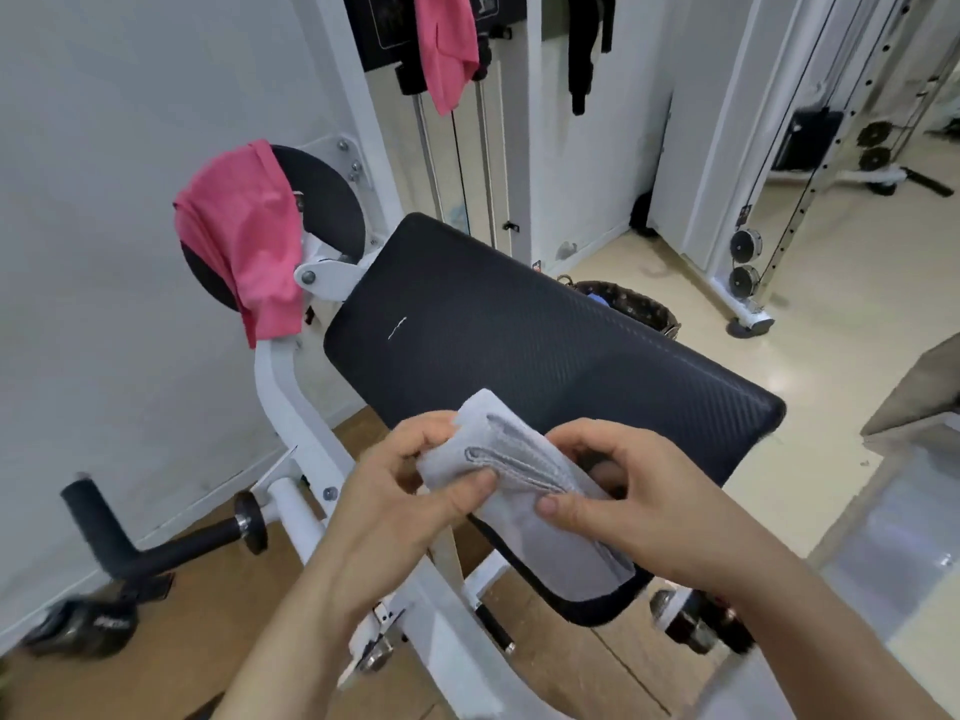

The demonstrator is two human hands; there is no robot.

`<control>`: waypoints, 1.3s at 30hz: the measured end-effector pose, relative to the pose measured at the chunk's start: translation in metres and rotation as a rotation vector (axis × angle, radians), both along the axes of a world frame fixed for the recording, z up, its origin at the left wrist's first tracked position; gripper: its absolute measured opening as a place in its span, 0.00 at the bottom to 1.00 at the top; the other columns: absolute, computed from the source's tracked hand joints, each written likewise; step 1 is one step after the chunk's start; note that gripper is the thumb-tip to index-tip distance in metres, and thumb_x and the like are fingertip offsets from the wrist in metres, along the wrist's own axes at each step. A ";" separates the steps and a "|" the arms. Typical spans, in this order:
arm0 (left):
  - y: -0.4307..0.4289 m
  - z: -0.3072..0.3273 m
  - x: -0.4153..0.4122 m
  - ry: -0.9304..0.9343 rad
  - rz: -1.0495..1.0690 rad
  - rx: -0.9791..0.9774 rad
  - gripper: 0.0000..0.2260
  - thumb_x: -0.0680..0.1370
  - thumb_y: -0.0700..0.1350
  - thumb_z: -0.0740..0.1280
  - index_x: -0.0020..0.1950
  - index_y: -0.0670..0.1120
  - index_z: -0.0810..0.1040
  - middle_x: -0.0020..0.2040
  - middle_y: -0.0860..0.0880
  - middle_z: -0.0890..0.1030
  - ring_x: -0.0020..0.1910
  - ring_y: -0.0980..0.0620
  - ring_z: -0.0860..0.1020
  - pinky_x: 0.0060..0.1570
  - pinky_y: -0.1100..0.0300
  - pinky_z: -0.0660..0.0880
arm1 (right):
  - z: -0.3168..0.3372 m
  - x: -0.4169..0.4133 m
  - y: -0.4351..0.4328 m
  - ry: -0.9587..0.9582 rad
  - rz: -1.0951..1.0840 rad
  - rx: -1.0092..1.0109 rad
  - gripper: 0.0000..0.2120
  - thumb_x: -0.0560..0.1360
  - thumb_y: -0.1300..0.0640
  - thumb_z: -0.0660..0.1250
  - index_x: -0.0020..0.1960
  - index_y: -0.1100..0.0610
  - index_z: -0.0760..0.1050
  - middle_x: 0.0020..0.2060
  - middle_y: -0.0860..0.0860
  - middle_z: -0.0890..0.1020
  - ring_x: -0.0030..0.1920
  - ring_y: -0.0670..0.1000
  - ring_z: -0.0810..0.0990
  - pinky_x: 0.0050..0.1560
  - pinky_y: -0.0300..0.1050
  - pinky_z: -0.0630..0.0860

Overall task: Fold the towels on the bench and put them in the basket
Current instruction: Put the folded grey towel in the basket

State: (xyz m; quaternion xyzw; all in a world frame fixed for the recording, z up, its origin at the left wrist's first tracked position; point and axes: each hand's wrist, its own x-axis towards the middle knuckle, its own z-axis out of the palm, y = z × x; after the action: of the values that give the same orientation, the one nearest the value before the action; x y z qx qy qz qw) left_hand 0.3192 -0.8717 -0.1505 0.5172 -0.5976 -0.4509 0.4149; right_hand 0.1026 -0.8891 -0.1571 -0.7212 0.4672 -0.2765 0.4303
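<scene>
Grey towel (pixel 524 491), folded into a thick narrow bundle, held just above the bench (pixel 519 345) at its near end. Left hand (pixel 410 491) pinches the upper end, thumb on top. Right hand (pixel 639 491) curls round the middle, thumb pressing the layers, likely squaring the fold before binning. Basket (pixel 639 304) on the floor past the bench's far right edge. Pink towel (pixel 244 241) draped over the roller (pixel 322 200) at the bench's far left. A second pink towel (pixel 447 44) hangs beyond the far end. Both unfolded.

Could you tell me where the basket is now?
In the head view the basket stands on the floor right of centre, just beyond the bench, whose far edge partly hides it.
</scene>
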 end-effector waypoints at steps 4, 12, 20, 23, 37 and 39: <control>0.047 0.006 -0.031 -0.005 0.151 -0.019 0.07 0.68 0.49 0.73 0.36 0.46 0.82 0.49 0.55 0.84 0.49 0.54 0.82 0.44 0.65 0.78 | 0.003 -0.029 0.037 0.131 0.133 -0.115 0.17 0.70 0.45 0.72 0.58 0.40 0.73 0.50 0.38 0.78 0.51 0.40 0.78 0.50 0.48 0.78; 0.132 0.009 -0.070 -0.287 0.327 -0.112 0.11 0.68 0.58 0.68 0.44 0.57 0.86 0.50 0.60 0.82 0.53 0.56 0.79 0.48 0.67 0.75 | 0.008 -0.068 0.105 0.423 0.281 -0.364 0.22 0.76 0.51 0.63 0.67 0.40 0.61 0.52 0.42 0.69 0.46 0.47 0.75 0.46 0.47 0.74; 0.213 0.011 -0.107 -0.412 0.214 -0.102 0.26 0.66 0.46 0.79 0.57 0.66 0.75 0.51 0.60 0.81 0.50 0.58 0.77 0.44 0.69 0.70 | -0.001 -0.113 0.157 0.432 0.326 -0.646 0.24 0.69 0.59 0.65 0.63 0.41 0.70 0.53 0.41 0.75 0.55 0.47 0.74 0.54 0.48 0.67; 0.244 0.002 -0.141 -0.463 0.326 -0.321 0.22 0.64 0.39 0.80 0.51 0.60 0.81 0.48 0.59 0.82 0.48 0.54 0.77 0.40 0.70 0.69 | -0.008 -0.143 0.180 0.474 0.134 -0.692 0.20 0.69 0.49 0.67 0.61 0.44 0.74 0.49 0.44 0.74 0.53 0.49 0.74 0.48 0.44 0.66; 0.262 -0.032 -0.398 -0.940 0.157 -0.792 0.12 0.77 0.41 0.62 0.57 0.50 0.80 0.49 0.50 0.78 0.37 0.48 0.74 0.32 0.58 0.74 | -0.004 -0.324 0.216 -0.431 -0.205 0.414 0.22 0.77 0.59 0.68 0.67 0.46 0.65 0.52 0.49 0.85 0.48 0.53 0.85 0.52 0.57 0.80; 0.240 -0.038 -0.428 -0.882 0.040 -0.712 0.17 0.72 0.48 0.65 0.61 0.55 0.76 0.56 0.56 0.75 0.46 0.54 0.76 0.38 0.61 0.77 | -0.010 -0.370 0.192 -0.317 -0.226 0.317 0.23 0.76 0.60 0.67 0.66 0.45 0.65 0.55 0.46 0.83 0.46 0.51 0.85 0.50 0.57 0.81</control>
State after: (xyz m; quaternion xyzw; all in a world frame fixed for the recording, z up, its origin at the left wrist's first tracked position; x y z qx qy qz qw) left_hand -0.1089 -0.6319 -0.1880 0.4960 -0.8196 0.0451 0.2831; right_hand -0.2676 -0.6969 -0.1669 -0.5355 0.5093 -0.3558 0.5721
